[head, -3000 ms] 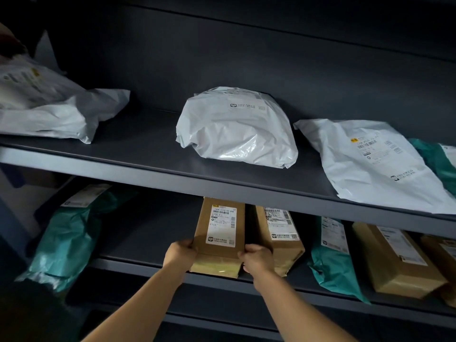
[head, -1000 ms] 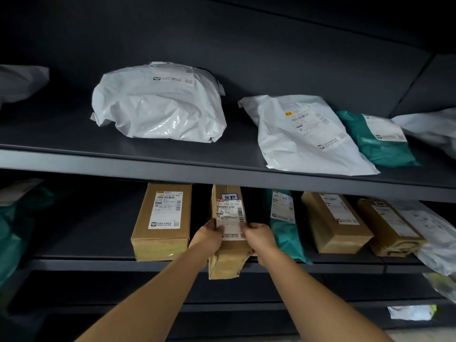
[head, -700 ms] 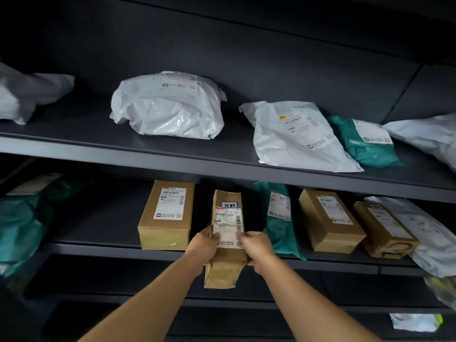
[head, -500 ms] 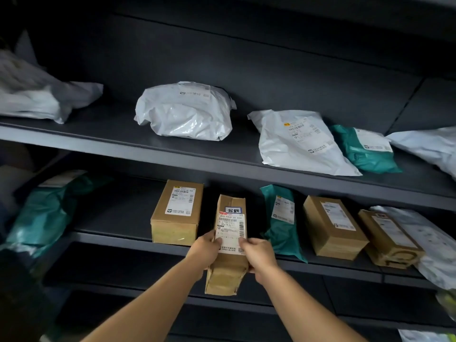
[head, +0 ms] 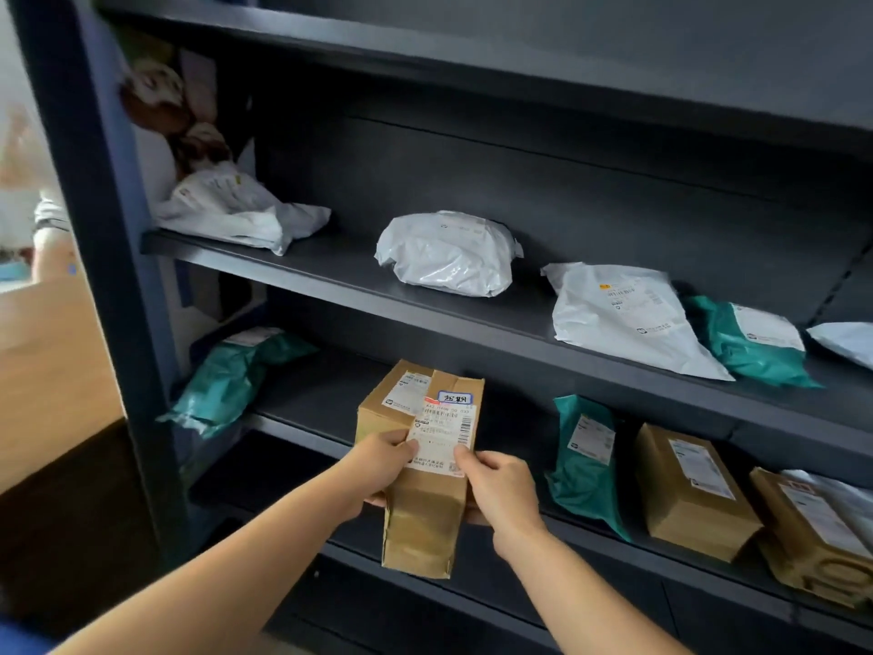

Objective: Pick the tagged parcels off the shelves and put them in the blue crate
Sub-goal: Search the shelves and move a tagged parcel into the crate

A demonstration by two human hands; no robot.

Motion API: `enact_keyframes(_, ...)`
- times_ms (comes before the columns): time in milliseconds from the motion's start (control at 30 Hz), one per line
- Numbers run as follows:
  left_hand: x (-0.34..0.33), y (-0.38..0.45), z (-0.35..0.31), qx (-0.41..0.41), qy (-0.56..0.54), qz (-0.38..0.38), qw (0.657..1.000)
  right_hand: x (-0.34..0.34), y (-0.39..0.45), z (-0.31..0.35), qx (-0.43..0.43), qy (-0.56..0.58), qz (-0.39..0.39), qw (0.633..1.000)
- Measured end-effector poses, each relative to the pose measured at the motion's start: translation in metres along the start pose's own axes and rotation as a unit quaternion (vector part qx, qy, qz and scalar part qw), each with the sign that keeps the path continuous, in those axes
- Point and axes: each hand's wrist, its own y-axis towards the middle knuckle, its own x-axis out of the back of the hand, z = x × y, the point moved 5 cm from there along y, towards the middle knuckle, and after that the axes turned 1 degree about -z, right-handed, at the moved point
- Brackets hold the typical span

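Observation:
A narrow brown cardboard parcel (head: 427,512) with a white shipping label and a small blue-edged tag near its top is held in front of the lower shelf. My left hand (head: 380,465) grips its left side and my right hand (head: 500,489) grips its right side, thumbs on the label. Behind it, partly hidden, another brown box (head: 385,399) stands on the lower shelf (head: 302,427). No blue crate is in view.
The upper shelf (head: 330,281) carries white mailers (head: 449,255) (head: 623,314), a teal bag (head: 751,342) and a white bag at the left (head: 236,215). The lower shelf holds teal bags (head: 226,375) (head: 586,460) and brown boxes (head: 689,489) (head: 817,527). A dark upright post (head: 94,229) bounds the rack's left side.
Both hands have pulled the tagged brown parcel out from the lower shelf toward me. The view has drawn back and swung left, showing the rack's left post.

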Motion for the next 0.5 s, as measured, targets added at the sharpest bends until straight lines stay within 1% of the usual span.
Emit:
enact_keyframes(267, 0.077, -0.060, 0.024, -0.005, -0.016, -0.077, 0.997, -0.061, -0.043, 0.039, 0.034, -0.023, 0.104, 0.994)
enact_keyframes(500, 0.159, -0.124, 0.070, 0.027, -0.060, -0.156, 0.986, -0.149, -0.099, 0.066, 0.059, -0.033, 0.195, 0.979)
